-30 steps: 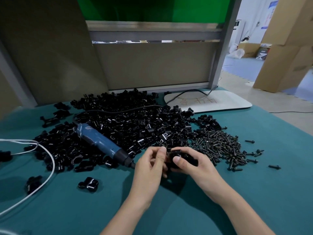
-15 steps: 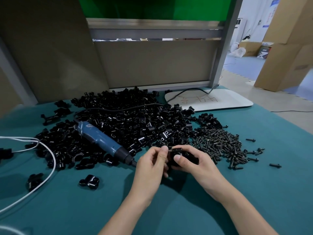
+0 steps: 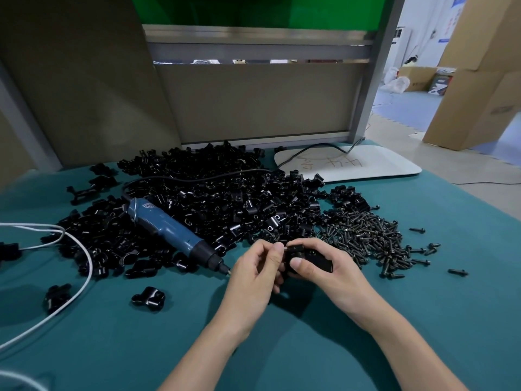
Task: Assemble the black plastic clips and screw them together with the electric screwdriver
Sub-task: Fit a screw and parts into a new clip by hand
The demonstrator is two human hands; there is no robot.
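Two bare forearms reach in from the near edge over the teal surface (image 3: 282, 356). The right hand (image 3: 335, 275) grips a black clip (image 3: 317, 258) just above the surface, thumb pressed on its near face and fingers curled behind it. The left hand (image 3: 253, 275) meets it from the left, thumb and forefinger pinching the clip's left end with the other fingers curled beneath; whether a screw sits between those fingertips cannot be told.

Left of the hands a single clip (image 3: 148, 297) lies alone, and a white cable (image 3: 84, 266) loops in from the left edge. The blue electric screwdriver (image 3: 169, 230) lies untouched, its body on the heap and its black tip down on the surface just beside the left hand.

Behind the hands spreads the big pile of black clips (image 3: 225, 198), with the pile of screws (image 3: 363, 238) just to its right and a few strays farther right. Beyond lies a white board (image 3: 366, 167), then a beige partition (image 3: 253, 103), and cardboard boxes (image 3: 479, 80) on the floor at far right.
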